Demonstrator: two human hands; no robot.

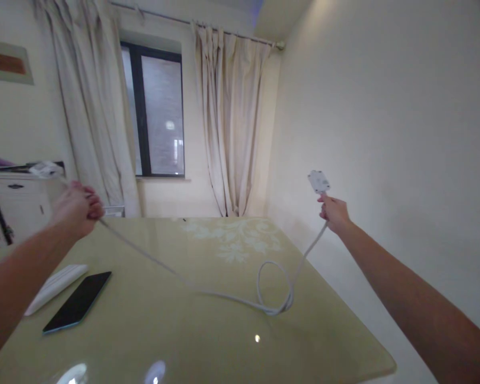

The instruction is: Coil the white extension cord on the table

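A white cable [160,262] hangs in a long sag between my two hands, with a loose loop or knot in it toward the right. My left hand [78,208] is closed round one end, where a pale, blurred block [47,169] sticks out beyond the fingers. Raised near the wall, my right hand [334,212] pinches the other end just below a flat white connector block [319,182]. The sagging part of the cable hangs low over the tabletop; whether it touches there I cannot tell.
A glossy greenish table [176,330] with a white floral pattern spreads below. On its left lie a dark phone [78,303] and a long white object [58,287]. A white cabinet [24,200] stands behind at left. The wall [384,133] runs along the right side.
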